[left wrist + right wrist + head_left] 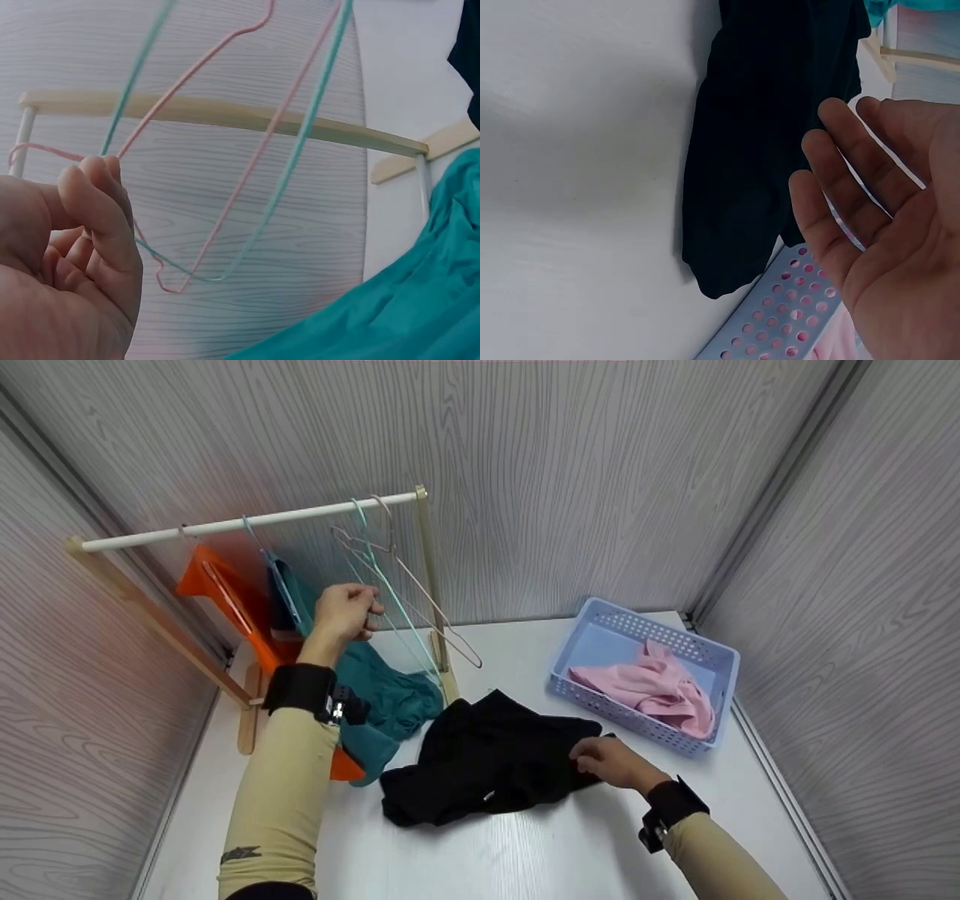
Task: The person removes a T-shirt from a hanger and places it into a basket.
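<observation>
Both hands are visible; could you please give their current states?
Left hand: curled; whether it grips a hanger cannot be told.
Right hand: open, holding nothing.

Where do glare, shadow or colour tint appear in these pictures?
Head view: glare on the white table below the black garment, soft shadow below the right hand; left wrist view: faint pink tint low on the patterned wall; right wrist view: broad soft shadow across the white table.

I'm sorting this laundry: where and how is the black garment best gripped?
Probably by its narrow, rounded end near the basket, pinched from above and the right: there the black garment tapers to an easy pinch beside the right grip, while its middle looks bunched and its left end lies near the teal cloth.
</observation>
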`<state>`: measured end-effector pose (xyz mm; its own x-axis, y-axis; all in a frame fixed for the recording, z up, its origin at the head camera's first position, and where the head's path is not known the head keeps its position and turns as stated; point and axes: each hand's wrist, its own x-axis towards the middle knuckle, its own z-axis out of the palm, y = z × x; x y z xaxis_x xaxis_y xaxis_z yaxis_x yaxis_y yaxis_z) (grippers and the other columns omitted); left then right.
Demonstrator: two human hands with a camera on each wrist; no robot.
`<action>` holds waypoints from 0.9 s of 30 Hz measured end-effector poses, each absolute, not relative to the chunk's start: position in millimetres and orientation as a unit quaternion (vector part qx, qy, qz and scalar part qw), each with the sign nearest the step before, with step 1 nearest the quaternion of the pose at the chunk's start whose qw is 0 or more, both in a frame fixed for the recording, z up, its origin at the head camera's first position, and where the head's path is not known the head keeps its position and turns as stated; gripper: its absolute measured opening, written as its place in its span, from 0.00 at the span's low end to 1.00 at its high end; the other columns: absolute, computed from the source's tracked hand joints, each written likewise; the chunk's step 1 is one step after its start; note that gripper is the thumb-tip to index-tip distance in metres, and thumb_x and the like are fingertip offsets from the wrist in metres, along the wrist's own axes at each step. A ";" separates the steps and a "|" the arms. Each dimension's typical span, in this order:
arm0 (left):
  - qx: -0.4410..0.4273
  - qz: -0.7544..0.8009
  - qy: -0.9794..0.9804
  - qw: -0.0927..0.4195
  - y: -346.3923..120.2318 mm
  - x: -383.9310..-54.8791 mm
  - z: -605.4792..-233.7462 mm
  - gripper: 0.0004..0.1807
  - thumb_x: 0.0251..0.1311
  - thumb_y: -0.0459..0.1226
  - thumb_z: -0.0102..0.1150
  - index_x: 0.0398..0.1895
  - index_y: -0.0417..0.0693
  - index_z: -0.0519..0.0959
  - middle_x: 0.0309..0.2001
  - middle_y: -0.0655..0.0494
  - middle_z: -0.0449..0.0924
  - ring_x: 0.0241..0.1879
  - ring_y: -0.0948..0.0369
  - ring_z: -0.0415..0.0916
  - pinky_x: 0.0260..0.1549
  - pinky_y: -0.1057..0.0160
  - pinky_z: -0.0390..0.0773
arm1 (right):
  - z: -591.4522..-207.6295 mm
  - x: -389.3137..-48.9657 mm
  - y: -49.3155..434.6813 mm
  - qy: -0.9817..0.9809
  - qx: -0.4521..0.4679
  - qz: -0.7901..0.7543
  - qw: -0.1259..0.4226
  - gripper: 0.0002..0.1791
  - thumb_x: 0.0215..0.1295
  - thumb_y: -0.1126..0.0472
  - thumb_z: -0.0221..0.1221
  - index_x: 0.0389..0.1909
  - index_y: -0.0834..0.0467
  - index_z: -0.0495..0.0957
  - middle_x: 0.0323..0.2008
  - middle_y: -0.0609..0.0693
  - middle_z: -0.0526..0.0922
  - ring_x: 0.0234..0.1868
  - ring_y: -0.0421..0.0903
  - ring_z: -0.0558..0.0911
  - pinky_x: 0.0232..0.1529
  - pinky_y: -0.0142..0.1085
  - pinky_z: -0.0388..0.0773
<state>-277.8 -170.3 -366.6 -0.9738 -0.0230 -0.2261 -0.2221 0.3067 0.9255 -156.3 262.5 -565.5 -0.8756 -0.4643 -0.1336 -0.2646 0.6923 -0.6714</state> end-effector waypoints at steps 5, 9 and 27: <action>-0.059 0.522 0.844 0.113 -173.9 -264.1 -392.2 0.19 0.76 0.42 0.39 0.60 0.43 0.72 0.45 0.45 0.78 0.24 0.65 0.74 0.24 0.71 0.79 | -567.1 -167.6 243.8 0.925 -0.211 -0.295 0.115 0.08 0.66 0.66 0.57 0.43 0.63 0.81 0.39 0.54 0.86 0.42 0.50 0.83 0.47 0.45 0.79; -0.027 0.436 0.889 0.139 -172.7 -248.4 -414.7 0.19 0.75 0.42 0.40 0.58 0.42 0.73 0.41 0.45 0.80 0.25 0.61 0.77 0.25 0.68 0.81 | -568.3 -175.7 219.6 0.946 -0.168 -0.265 0.085 0.13 0.65 0.65 0.58 0.49 0.63 0.78 0.46 0.60 0.83 0.50 0.57 0.81 0.53 0.52 0.77; 0.071 0.299 0.920 0.243 -132.7 -190.8 -483.3 0.20 0.71 0.44 0.51 0.60 0.45 0.75 0.59 0.42 0.77 0.37 0.52 0.83 0.25 0.60 0.83 | -609.9 -155.5 102.9 0.957 0.023 -0.165 0.236 0.46 0.57 0.24 0.52 0.74 0.40 0.57 0.78 0.61 0.34 0.74 0.74 0.46 0.50 0.74 0.68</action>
<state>-190.8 -132.7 -483.3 -0.8722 0.2756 -0.4042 -0.0148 0.8110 0.5848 -155.5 102.9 -609.9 -0.8871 -0.0338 -0.4604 0.1226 0.9443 -0.3054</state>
